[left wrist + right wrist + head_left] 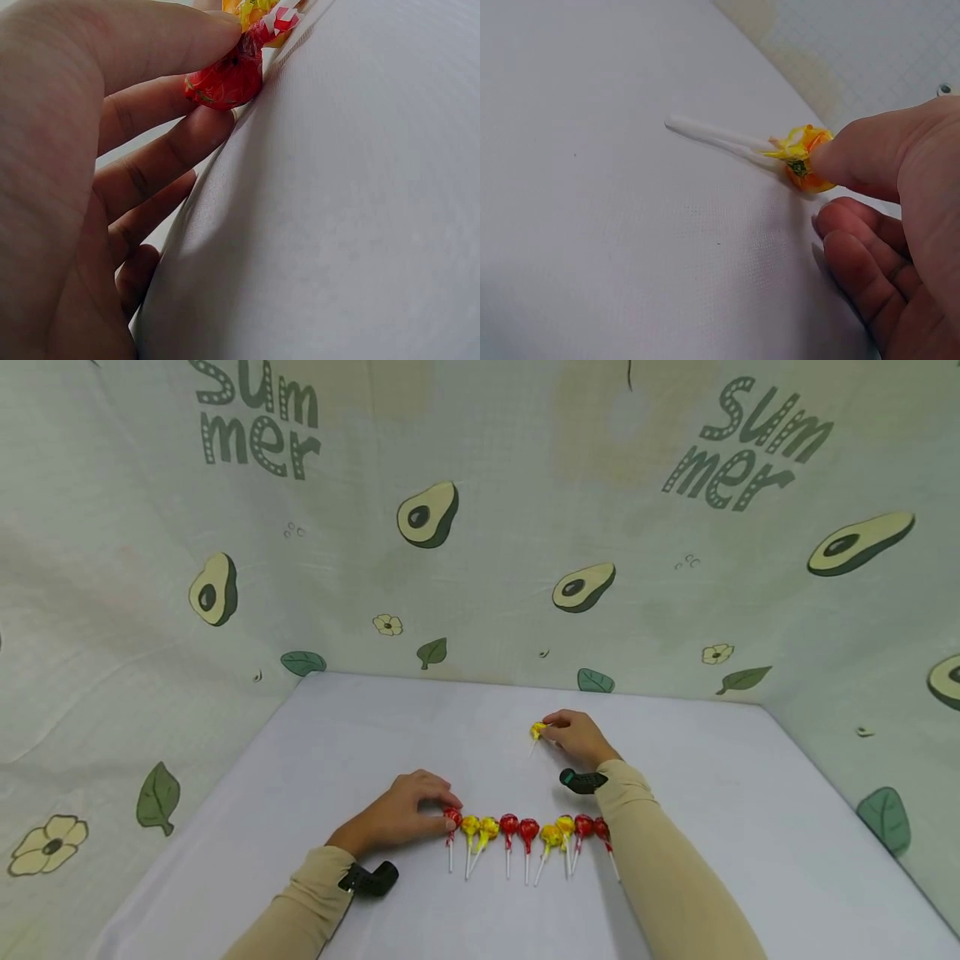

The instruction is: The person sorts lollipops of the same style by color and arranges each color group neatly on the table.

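Note:
My left hand (408, 810) pinches the wrapped head of a red lollipop (452, 817) at the left end of a row. In the left wrist view, thumb and fingers lie about this red lollipop (229, 79), with a yellow one (251, 11) just behind it. Farther back on the table, my right hand (577, 737) holds a yellow lollipop (537, 731) by its head between thumb and fingers. The right wrist view shows that yellow lollipop (806, 161) low over the white surface, its stick pointing away from the hand.
Several red and yellow lollipops, among them a red one (528, 831) and a yellow one (551, 837), lie in a row with sticks toward me. The right forearm passes over the row's right end. A printed cloth (495, 635) rises behind the white table (390, 718).

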Motion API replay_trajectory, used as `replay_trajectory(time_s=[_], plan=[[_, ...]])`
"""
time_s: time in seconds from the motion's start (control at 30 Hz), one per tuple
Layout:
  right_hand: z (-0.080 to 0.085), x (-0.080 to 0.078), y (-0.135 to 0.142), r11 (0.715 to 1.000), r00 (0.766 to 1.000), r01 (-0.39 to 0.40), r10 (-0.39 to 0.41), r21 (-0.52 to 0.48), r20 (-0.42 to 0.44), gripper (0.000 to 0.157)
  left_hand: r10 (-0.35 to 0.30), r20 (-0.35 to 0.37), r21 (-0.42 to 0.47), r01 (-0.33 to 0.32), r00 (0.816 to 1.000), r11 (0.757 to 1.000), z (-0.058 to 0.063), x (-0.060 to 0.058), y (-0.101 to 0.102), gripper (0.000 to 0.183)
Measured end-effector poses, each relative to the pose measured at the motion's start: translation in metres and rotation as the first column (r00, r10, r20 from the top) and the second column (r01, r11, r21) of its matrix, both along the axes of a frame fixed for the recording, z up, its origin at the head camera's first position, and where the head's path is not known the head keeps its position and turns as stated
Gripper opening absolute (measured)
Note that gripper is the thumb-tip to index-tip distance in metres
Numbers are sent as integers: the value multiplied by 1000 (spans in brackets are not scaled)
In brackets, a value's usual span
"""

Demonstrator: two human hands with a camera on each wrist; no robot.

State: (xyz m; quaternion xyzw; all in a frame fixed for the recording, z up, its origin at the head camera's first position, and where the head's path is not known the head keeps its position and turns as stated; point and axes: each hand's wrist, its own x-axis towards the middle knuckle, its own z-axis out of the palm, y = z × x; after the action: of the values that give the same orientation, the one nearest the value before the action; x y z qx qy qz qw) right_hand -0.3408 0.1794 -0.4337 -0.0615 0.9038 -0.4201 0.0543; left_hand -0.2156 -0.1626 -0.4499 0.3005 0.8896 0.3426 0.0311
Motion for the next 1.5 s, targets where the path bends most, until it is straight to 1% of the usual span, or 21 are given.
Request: replay_trajectory(time_s=[0.23,0.43,0.53,0.63,0.83,0.97,1.1,1.23,1.3,1.4,1.5], plan=[[1,0,0,1000,999,-19,19,20,-32,33,9,4,-7,-9,1000,1000,1,-1,0,25],[0,0,1,999,999,-24,25,42,-29,34,5,5,-7,-5,1000,1000,1,-1,0,24],[0,-1,2,999,1000,-14,15,34,-23,36,3,5,-14,-3,1000,1000,1,-2,1,25],[0,-3,2,1000,1000,0,0,-3,-3,37,3,2,-19,-3,1000,1000,1,-3,1,25],[5,-3,5,996,998,-14,19,-89,65,39,14,13,-7,-14,1000,1000,1,-1,-3,24],[12,3,15,995,993,17,-5,-102,120,43,-7,-1,-2,7,1000,1000,1,-2,-2,25],[16,12,26,988,988,27,-3,-154,154,49,-11,-4,-3,11,1000,1000,1,-2,-2,25],[21,25,33,969,991,30,4,-246,136,54,-13,-4,-4,13,1000,1000,2,-2,-3,23],[24,33,34,961,993,22,11,-275,118,55,-17,-20,2,17,1000,1000,2,-2,-4,22],[28,44,36,955,995,14,16,-295,100,54,-14,-27,12,15,1000,1000,2,-2,-4,22],[28,57,40,955,996,13,15,-296,91,52,-12,-5,23,12,1000,1000,1,-2,-3,25]])
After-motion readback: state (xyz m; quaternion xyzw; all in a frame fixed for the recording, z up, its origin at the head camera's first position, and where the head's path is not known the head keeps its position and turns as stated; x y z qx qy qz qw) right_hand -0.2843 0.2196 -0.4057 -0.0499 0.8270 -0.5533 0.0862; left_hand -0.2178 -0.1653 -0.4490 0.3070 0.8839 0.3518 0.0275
